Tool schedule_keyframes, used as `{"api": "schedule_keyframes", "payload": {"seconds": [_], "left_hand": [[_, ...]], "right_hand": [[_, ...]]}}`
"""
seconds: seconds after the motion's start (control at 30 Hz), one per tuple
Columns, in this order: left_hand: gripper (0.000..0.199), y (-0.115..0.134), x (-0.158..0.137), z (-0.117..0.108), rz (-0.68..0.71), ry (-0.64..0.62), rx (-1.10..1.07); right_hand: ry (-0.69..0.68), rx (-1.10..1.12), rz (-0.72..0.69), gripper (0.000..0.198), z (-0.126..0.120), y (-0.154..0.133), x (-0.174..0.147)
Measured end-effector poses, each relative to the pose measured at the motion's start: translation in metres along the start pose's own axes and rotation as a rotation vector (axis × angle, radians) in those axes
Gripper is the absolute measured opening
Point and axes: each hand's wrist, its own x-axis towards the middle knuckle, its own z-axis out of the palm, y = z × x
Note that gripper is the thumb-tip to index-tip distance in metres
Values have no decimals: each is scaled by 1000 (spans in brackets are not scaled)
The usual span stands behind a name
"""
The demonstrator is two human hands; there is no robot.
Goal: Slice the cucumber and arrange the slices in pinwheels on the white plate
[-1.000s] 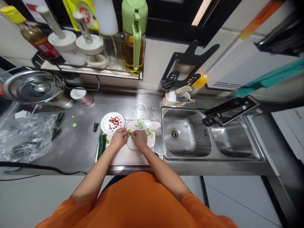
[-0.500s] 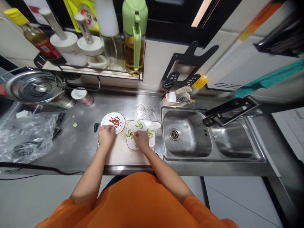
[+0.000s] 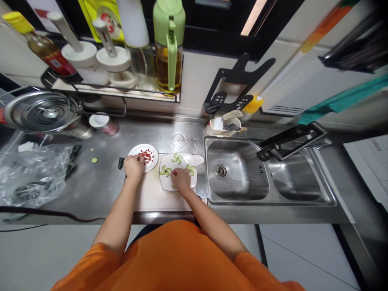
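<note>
My left hand (image 3: 134, 166), fingers drawn narrow, covers the near-left edge of a round plate (image 3: 150, 166) bearing red bits (image 3: 145, 155). My right hand (image 3: 181, 179), curled, partly hides green slices (image 3: 164, 171) on a squarish plate (image 3: 166, 184). Whether either pinches anything, I cannot tell.

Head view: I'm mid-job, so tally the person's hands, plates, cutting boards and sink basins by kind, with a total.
Hands: 2, the left hand and the right hand
Plates: 2, the round plate and the squarish plate
Cutting boards: 1, the pale cutting board
Sink basins: 2, the larger basin and the smaller basin
Total: 7
</note>
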Motion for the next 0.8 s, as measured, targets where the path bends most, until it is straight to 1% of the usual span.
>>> {"api": "schedule_keyframes", "payload": {"seconds": [0.2,0.33,0.43,0.63,0.7,0.8], "left_hand": [[33,-1,1,2,78,-18,42],[33,-1,3,3,72,-8,72],[33,-1,4,1,45,-31,36],[30,-3,-10,-9,-106,-71,-216],[31,-1,-19,-13,-145,-118,-306],[34,9,-31,-17,-142,-236,-487]], "right_hand": [[-21,6,-1,18,1,1,1],[-24,15,-5,19,2,2,1],[-18,19,-8,19,0,1,1],[18,32,-28,19,-3,1,1],[28,60,-54,19,-2,0,3],[37,167,-127,19,-3,-3,8]]}}
